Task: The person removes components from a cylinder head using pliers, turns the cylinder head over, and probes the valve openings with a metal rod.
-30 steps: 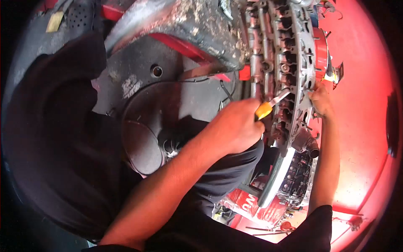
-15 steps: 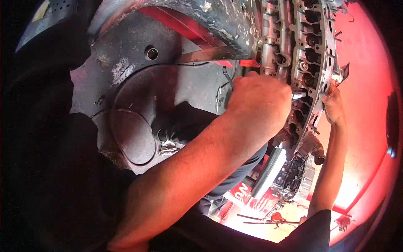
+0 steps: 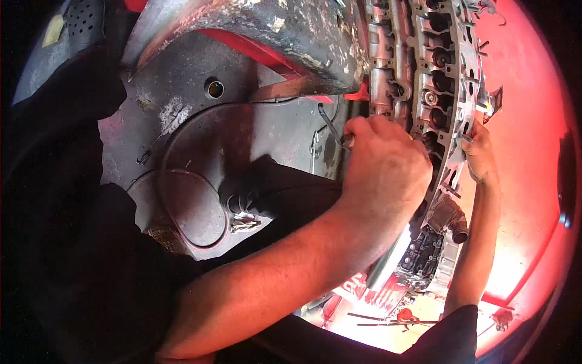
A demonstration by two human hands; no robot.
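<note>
A long metal cylinder head (image 3: 445, 91) runs down the right of centre, with a row of dark round bores. My left hand (image 3: 388, 158) is closed in a fist in front of its middle. A small yellow bit shows at the fingers, but what the fist holds is mostly hidden. A thin metal bar (image 3: 329, 121) slants up and left from beside the fist; whether it is held I cannot tell. My right hand (image 3: 481, 155) grips the outer right edge of the cylinder head, near a protruding stud (image 3: 465, 138).
A bright silver tube (image 3: 388, 258) lies below my left wrist. Further down are greasy engine parts (image 3: 418, 255) and thin rods (image 3: 379, 320). A scratched, paint-worn panel (image 3: 291, 36) overhangs the top. Cable (image 3: 167, 158) loops over the grey floor (image 3: 133, 142); a red surface (image 3: 527, 158) fills the right.
My left hand has shifted slightly down and right, hiding the metal piece that showed at its right side. The whole view has shifted a little. My right hand keeps its hold on the edge.
</note>
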